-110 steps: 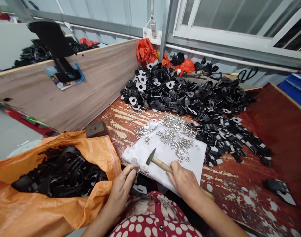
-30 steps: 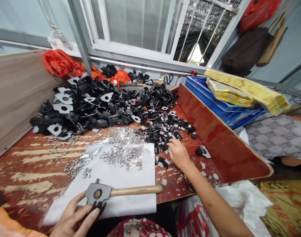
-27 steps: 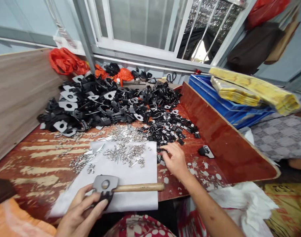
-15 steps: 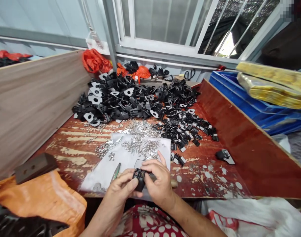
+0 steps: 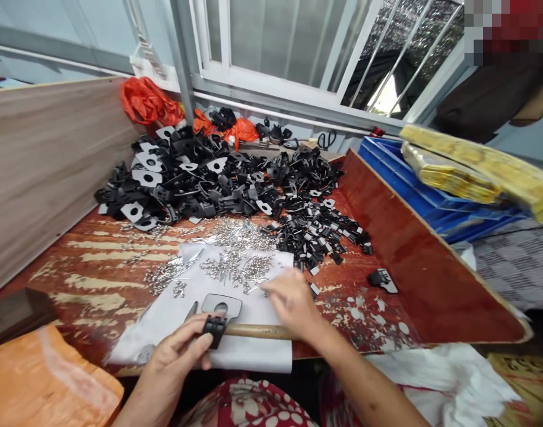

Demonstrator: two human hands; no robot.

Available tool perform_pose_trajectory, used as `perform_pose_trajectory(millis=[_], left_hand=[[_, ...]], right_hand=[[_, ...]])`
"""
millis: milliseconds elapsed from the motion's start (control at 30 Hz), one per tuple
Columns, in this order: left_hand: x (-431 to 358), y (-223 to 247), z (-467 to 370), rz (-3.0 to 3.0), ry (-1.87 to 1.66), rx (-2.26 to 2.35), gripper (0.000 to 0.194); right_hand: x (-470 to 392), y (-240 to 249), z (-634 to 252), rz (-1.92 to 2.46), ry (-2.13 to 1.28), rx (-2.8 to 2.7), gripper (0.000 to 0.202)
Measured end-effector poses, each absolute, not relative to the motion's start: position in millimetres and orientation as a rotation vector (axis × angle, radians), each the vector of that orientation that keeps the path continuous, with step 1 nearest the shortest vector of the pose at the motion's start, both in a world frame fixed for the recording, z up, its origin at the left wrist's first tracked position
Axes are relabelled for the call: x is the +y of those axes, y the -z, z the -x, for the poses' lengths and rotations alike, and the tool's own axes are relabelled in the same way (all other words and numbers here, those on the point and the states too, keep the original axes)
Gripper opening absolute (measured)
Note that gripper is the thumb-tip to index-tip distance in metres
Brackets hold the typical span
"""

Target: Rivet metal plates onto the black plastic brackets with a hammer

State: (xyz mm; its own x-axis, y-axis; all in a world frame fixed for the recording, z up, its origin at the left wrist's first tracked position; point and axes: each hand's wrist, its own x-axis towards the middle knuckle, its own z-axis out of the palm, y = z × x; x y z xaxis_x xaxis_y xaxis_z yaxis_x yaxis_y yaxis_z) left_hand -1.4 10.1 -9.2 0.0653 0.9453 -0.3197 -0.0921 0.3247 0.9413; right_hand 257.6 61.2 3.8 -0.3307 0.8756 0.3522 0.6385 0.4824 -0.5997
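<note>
Right hand moved to metal pins, blurred, grip unclear, left hand pinching clip, long axis away, wide end farthest, hammer partly hidden

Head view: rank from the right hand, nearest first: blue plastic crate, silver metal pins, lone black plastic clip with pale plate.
1. Silver metal pins: left, beside the right hand.
2. Black plastic clip: right of the hand.
3. Blue plastic crate: farther right, beyond the red-brown board.

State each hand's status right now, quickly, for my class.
Left hand: closed, holding a black part.
Right hand: beside the metal pins; grip cannot be told.
</note>
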Motion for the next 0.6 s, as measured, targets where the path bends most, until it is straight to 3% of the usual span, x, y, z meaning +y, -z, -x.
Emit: perform_pose_trajectory(millis=[67,133,300,467,600], left_hand=[[9.5,15.2,5.8,-0.806,-1.020,1.279,0.033],[7.0,15.9,6.5,-0.731,-1.025,1.295,0.036],[2.6,2.1,-7.8,-0.817,-0.957,1.263,0.035],[8.9,10.1,-22.7,-1.011,-0.948,1.193,0.039],[8.0,17.5,-20.3,-1.128,-0.910,1.199,0.042]], right_hand=[[93.2,7.2,-285.7,1.391,-0.148,-2.140,0.021],[115.9,16.4,-303.8,1.388,-0.098,-2.211,0.017],[103.6,10.6,-291.0,1.201,-0.182,-2.234,0.018],[47.5,-19.6,-240.5,0.752,-0.581,-2.176,0.016],[19.9,-24.3,-215.6,0.719,-0.694,-2.106,0.015]])
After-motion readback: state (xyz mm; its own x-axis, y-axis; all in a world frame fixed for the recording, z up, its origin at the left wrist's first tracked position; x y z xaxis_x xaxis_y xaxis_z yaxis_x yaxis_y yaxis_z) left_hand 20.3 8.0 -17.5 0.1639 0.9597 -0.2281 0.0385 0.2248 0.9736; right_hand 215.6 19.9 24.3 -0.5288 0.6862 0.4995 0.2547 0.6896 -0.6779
